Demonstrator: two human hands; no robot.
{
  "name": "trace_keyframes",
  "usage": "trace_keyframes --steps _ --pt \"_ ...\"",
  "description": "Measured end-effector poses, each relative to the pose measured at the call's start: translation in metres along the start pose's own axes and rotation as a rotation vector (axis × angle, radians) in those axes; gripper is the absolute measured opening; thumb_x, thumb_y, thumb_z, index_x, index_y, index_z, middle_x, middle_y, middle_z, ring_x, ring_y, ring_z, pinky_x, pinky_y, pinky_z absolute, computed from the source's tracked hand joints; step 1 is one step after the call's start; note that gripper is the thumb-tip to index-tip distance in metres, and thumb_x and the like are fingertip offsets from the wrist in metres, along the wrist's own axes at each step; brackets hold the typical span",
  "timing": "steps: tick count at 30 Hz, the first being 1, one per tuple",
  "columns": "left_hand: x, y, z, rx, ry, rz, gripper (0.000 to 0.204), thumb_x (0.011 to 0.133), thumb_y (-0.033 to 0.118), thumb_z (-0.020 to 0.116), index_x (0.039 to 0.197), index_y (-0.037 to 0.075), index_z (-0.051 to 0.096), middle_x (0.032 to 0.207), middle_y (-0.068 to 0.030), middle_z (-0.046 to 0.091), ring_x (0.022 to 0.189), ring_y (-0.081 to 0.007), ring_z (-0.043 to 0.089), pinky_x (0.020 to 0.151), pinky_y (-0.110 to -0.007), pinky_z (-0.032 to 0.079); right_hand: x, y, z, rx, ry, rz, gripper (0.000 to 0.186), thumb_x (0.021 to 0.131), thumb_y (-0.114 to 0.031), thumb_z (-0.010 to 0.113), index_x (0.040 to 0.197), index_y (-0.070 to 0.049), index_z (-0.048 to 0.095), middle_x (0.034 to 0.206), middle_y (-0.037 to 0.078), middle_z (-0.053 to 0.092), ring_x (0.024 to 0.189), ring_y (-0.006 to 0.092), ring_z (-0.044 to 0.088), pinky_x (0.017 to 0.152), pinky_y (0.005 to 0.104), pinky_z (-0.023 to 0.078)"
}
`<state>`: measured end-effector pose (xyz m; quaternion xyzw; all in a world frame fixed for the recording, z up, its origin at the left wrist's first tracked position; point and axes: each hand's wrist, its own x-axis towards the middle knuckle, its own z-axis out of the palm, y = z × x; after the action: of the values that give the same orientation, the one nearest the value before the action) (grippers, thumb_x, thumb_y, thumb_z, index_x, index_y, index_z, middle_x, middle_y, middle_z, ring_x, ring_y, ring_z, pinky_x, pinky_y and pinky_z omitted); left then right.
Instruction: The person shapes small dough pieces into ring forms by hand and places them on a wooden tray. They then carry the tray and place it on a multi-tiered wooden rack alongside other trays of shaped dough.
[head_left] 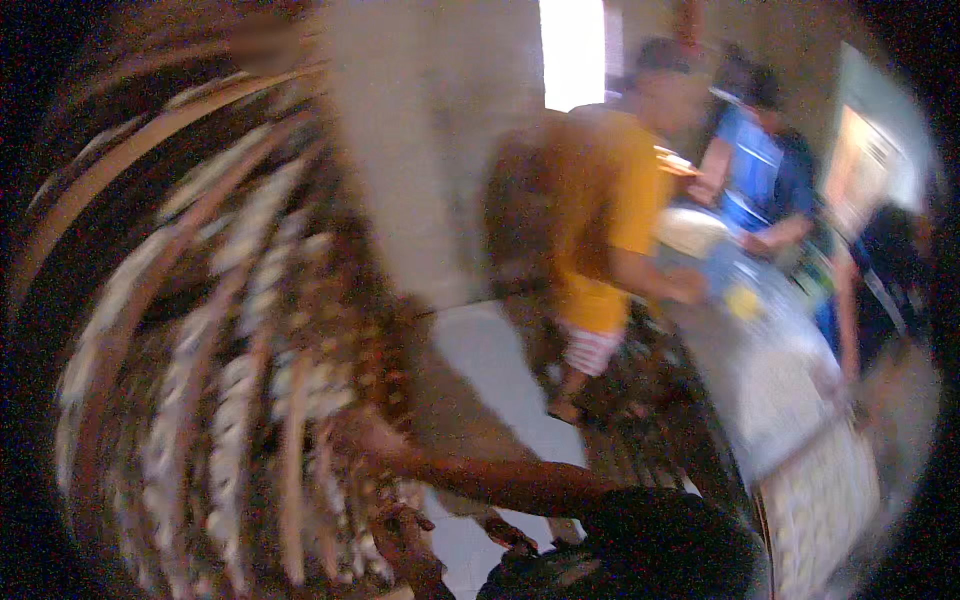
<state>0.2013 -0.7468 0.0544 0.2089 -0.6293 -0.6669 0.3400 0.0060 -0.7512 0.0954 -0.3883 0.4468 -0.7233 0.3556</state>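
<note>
Strong motion blur covers the view. My right hand (368, 436), at the end of a bare forearm from a black sleeve, reaches left to the edge of a tall rack (290, 460). Its fingers are smeared, and I cannot tell whether they grip a tray edge or only touch it. My left hand (402, 535) is lower and nearer, beside the rack's lower right side; its fingers look partly bent, but what they hold, if anything, is unclear. Wood-edged trays (235, 400) on the rack carry rows of pale, dough-like lumps.
A person in a yellow shirt (605, 200) stands at a long table (725, 390) on the right. People in blue (750, 160) and dark clothes (890, 290) are across it. A tray of pale pieces (825, 510) lies at its near end. Light tiles (490, 350) cover the floor.
</note>
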Motion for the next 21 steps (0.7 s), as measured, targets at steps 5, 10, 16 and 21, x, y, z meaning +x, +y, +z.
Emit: trace_keyframes --steps 5,10,16,21 --pt "-0.086 -0.035 0.102 0.034 -0.646 0.019 0.013 0.093 0.010 0.062 0.099 0.001 0.055 0.092 -0.0073 0.058 0.075 -0.0148 0.057 0.068 -0.031 0.050 -0.281 -0.019 -0.025 -0.497 0.197 0.209 0.037 0.093 -0.026 0.057 0.123 -0.004 0.060 0.126 0.017 0.062 0.112 0.0319 0.060 0.097 0.0410 0.047" --pt "-0.216 -0.029 0.195 -0.013 -1.490 0.504 0.016 0.090 0.007 0.066 0.099 0.000 0.055 0.094 -0.0071 0.057 0.081 -0.0164 0.057 0.073 -0.032 0.051 -0.590 -0.034 0.036 -0.683 0.784 0.529 0.039 0.097 -0.031 0.053 0.122 -0.002 0.060 0.121 0.017 0.064 0.106 0.0317 0.062 0.094 0.0413 0.049" --pt "-0.425 -0.025 0.310 0.306 -1.861 0.696 0.034 0.089 0.025 0.069 0.108 -0.001 0.057 0.112 -0.0217 0.059 0.100 -0.0394 0.059 0.086 -0.044 0.049 -0.775 -0.069 0.161 -0.683 2.011 0.764 0.036 0.097 -0.037 0.053 0.113 -0.007 0.063 0.096 0.021 0.070 0.092 0.0390 0.068 0.081 0.0478 0.053" --pt "-0.478 -0.020 0.352 0.428 -1.666 1.019 0.042 0.085 0.030 0.070 0.110 0.000 0.055 0.108 -0.0219 0.057 0.100 -0.0405 0.055 0.087 -0.050 0.045 -0.775 -0.083 0.154 -1.048 2.064 1.178 0.029 0.089 -0.020 0.056 0.111 -0.002 0.060 0.098 0.020 0.068 0.092 0.0381 0.068 0.079 0.0492 0.051"
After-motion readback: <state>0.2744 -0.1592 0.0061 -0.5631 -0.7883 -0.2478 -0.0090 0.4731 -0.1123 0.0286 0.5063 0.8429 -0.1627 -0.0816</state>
